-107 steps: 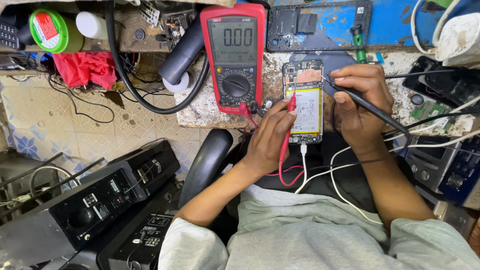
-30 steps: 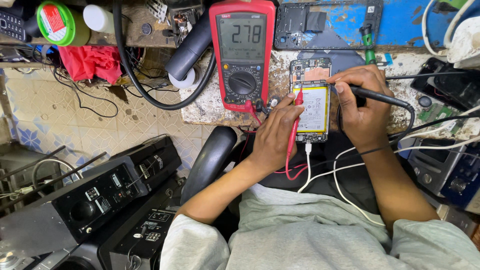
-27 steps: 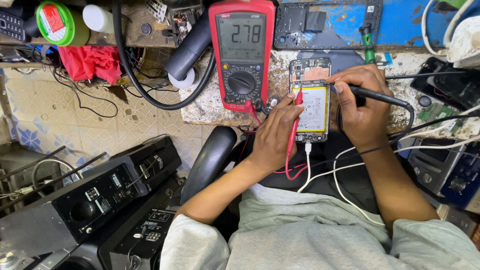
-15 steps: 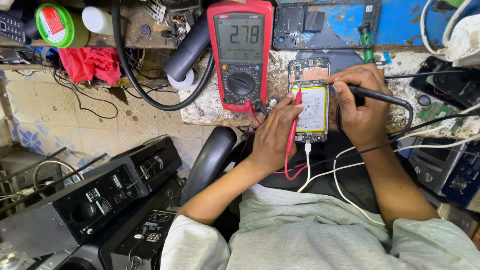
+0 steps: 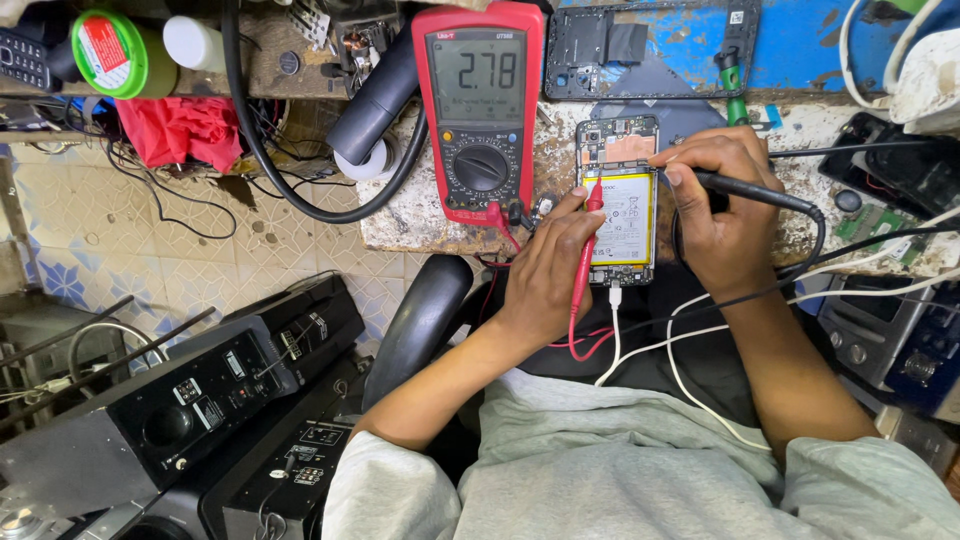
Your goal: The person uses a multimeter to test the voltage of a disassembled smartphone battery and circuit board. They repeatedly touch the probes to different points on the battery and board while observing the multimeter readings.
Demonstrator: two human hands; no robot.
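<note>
An opened phone (image 5: 622, 205) with its back off lies on the worn bench edge, its white battery and circuit board exposed. My left hand (image 5: 545, 275) pinches a red test probe (image 5: 587, 250) whose tip touches the phone's upper left. My right hand (image 5: 722, 215) holds a black test probe (image 5: 745, 187) with its tip at the top of the battery. A red multimeter (image 5: 482, 105) stands just left of the phone, its display lit with digits. A white cable (image 5: 613, 340) is plugged into the phone's bottom.
A blue phone back frame (image 5: 660, 45) lies behind the phone. Red cloth (image 5: 180, 130), a green tin (image 5: 110, 50) and black hose (image 5: 265, 150) sit at the left. Black audio units (image 5: 190, 400) stand on the floor. Circuit boards and cables crowd the right side.
Since the earliest frame the meter display has gone from zeros to a reading, and both probes have settled on the phone. Over the last second, nothing moved noticeably.
</note>
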